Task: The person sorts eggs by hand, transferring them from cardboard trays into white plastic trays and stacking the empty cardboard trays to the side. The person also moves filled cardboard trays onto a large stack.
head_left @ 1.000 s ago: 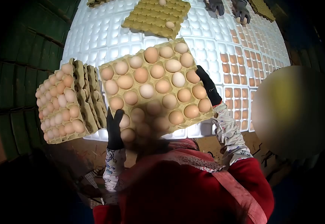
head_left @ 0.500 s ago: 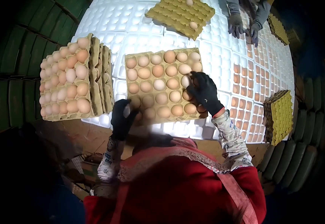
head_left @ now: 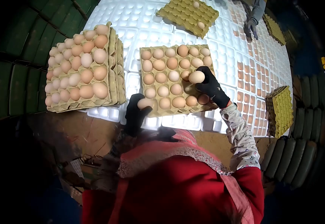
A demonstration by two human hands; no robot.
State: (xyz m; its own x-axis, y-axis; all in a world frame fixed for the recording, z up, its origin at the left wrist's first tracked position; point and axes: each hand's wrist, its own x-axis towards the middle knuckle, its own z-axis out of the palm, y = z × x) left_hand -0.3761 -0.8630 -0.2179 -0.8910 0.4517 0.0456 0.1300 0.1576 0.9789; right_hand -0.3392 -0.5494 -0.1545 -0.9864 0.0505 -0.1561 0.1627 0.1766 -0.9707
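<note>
White moulded-plastic grid table (head_left: pixel 222 56), lit from below. Head view: a brown pulp egg tray (head_left: pixel 177 111) lies flat on it before you, nearly every cup filled. Your black-gloved right hand (head_left: pixel 211 89) grips a pale cream egg (head_left: pixel 197 77) over the tray's right side. Your left hand (head_left: pixel 134 115) pinches a tan egg (head_left: pixel 144 103) at its near-left corner. A stack of filled pulp trays (head_left: pixel 114 67) sits to the left. Few cups remain open, by my judgement.

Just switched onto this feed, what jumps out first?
The glowing white table fills the top half, a tray of brown eggs at its near edge. Over it, the black-gloved right hand holds a pale egg; the left hand holds a second egg at the tray's near-left corner. A stack of full trays sits left.
</note>
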